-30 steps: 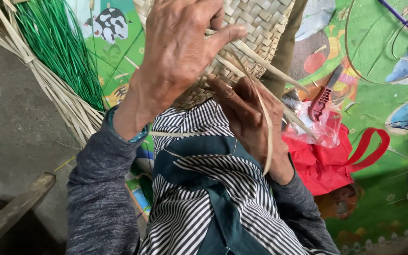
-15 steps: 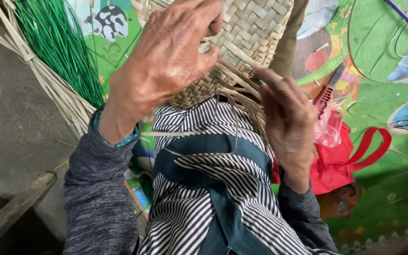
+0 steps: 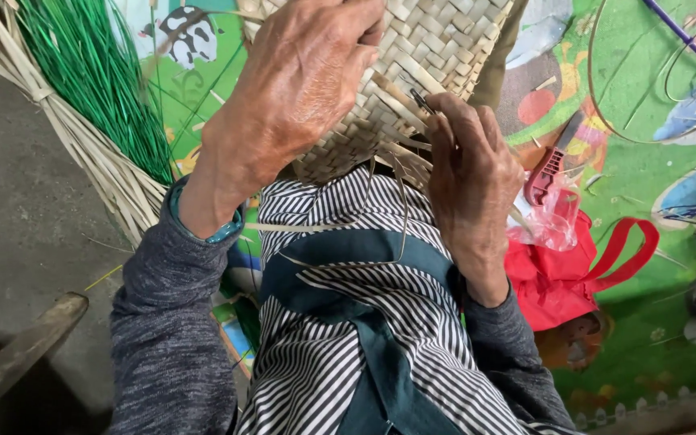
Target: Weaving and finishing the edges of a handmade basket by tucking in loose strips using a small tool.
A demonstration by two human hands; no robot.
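Note:
A pale woven basket point(image 3: 437, 48) of flat straw strips rests on my lap, over a striped apron. My left hand point(image 3: 300, 89) lies across its left side and grips the weave, fingers curled over the top. My right hand point(image 3: 473, 173) is at the basket's lower right edge, fingertips pinching a loose strip point(image 3: 400, 93) together with a thin dark tool point(image 3: 422, 101). Several free strip ends point(image 3: 400, 201) hang down from the lower edge onto the apron.
A bundle of green strips point(image 3: 98, 80) and a bundle of pale strips point(image 3: 82, 145) lie at the left. A red bag point(image 3: 573, 274), clear plastic point(image 3: 553, 221) and a red-handled knife point(image 3: 549, 165) sit on the colourful mat point(image 3: 638, 354) at the right. Wire hoops point(image 3: 654, 89) lie beyond.
My right hand has risen from my lap to the basket's lower edge and closed on a strip there. My left hand has shifted slightly higher on the weave.

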